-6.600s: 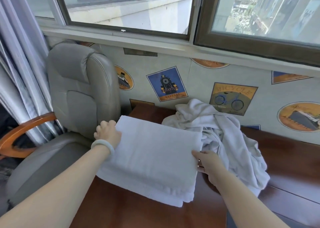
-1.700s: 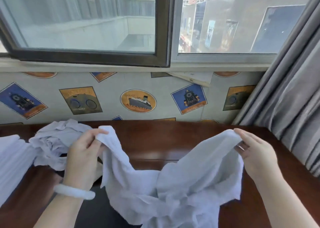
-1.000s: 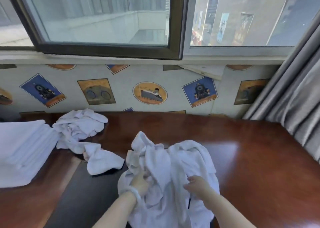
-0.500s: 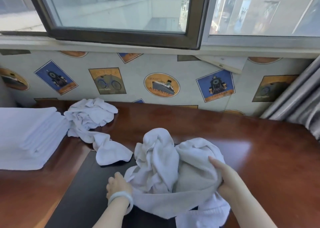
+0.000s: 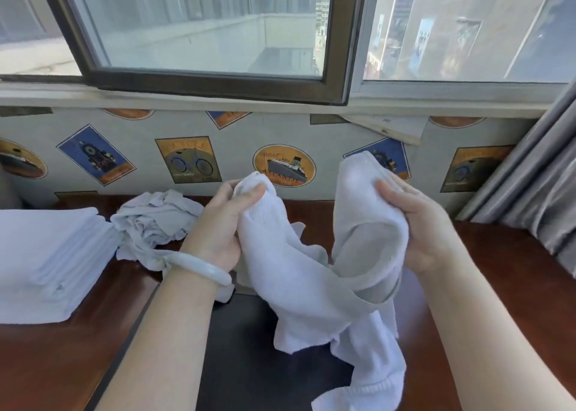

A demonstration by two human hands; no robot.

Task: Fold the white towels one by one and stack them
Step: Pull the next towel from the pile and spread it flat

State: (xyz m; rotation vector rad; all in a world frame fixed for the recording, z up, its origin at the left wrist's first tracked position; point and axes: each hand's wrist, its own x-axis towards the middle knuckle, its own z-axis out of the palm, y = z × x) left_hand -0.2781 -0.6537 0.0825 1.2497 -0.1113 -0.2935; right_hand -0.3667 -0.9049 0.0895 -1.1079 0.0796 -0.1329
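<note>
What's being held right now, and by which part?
One white towel, in both hands. The left hand and right hand each clutch a bunched upper part; between the grips it sags, the rest hanging below.

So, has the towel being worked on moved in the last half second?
Yes. The towel has been lifted upward; its gripped ends now reach the level of the ship sticker.

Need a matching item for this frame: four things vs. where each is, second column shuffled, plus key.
1. stack of folded white towels
2. crumpled white towel heap
3. limp white towel
4. pale round bangle

A. round the wrist of the left hand
B. gripped by left hand and right hand
C. left end of the dark wooden table
D. loose on the table near the wall

Pairs: 1-C, 2-D, 3-B, 4-A
</note>
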